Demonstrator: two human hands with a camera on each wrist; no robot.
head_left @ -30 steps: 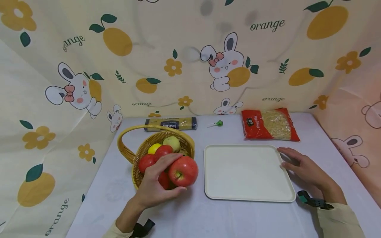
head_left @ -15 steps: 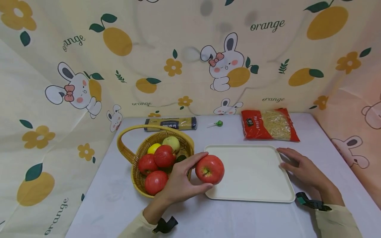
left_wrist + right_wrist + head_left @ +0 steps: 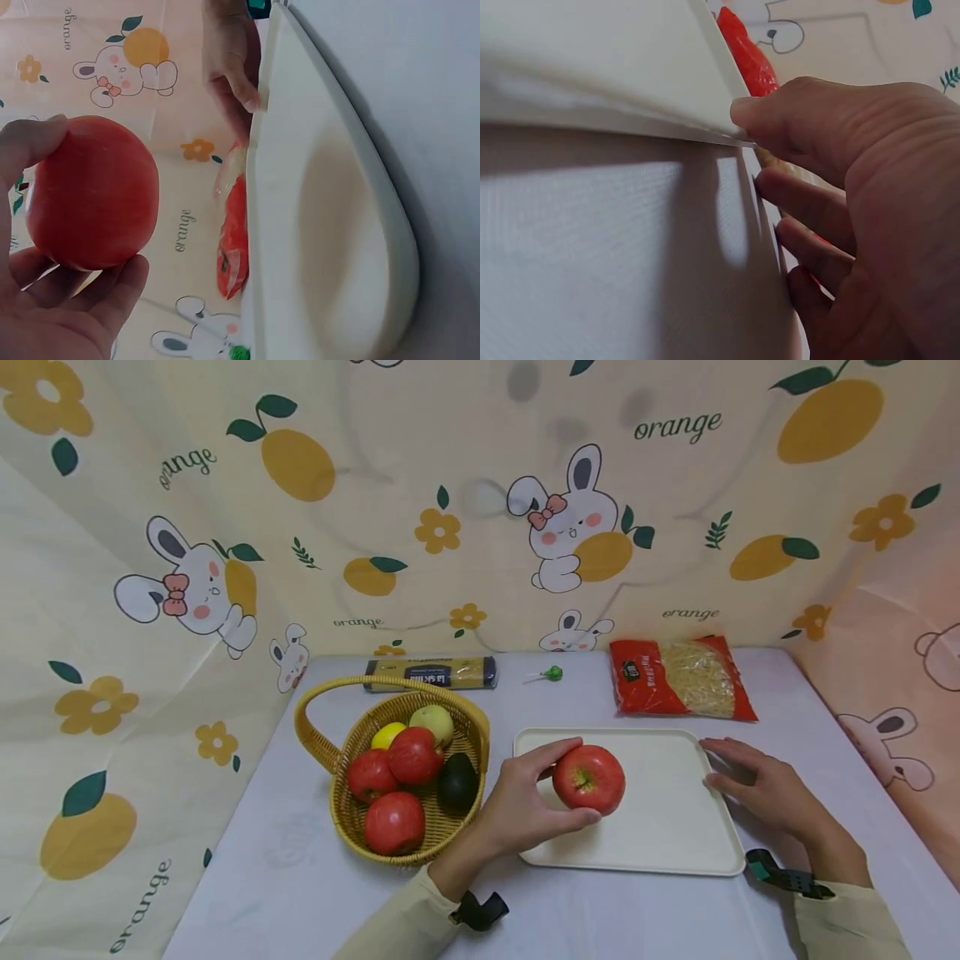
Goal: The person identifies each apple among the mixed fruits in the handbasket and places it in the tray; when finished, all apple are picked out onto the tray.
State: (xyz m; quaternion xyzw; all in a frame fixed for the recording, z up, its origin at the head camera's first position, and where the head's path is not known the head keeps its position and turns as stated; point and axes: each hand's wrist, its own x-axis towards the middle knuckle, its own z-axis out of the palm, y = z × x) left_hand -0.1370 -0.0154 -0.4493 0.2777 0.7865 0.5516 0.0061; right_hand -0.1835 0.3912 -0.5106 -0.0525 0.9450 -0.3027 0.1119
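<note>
A red apple [image 3: 588, 780] is gripped in my left hand [image 3: 528, 797], thumb on its near side and fingers on its far side. In the left wrist view the apple [image 3: 94, 193] hangs above the level of the white tray [image 3: 315, 195], apart from it. My right hand [image 3: 772, 789] rests at the tray's right edge, the thumb [image 3: 754, 116] on the rim and the other fingers loosely bent beside it. To the left, a wicker basket [image 3: 345, 822] contains three red apples [image 3: 393, 822], a dark green avocado [image 3: 457, 783], a yellow fruit [image 3: 387, 735] and a pale green fruit [image 3: 432, 724].
Behind the basket lies a yellow-and-dark packet [image 3: 450, 673]. A green lollipop [image 3: 552, 673] sits at the back middle, and a red bag of pale dry food [image 3: 682, 678] lies behind the tray [image 3: 630, 852]. The basket's tall handle [image 3: 318, 739] arches up on the left. Printed cloth walls enclose the table.
My left hand has carried the apple rightward from the basket to over the tray, uncovering the avocado and a front apple in the basket. The right hand has stayed at the tray's edge.
</note>
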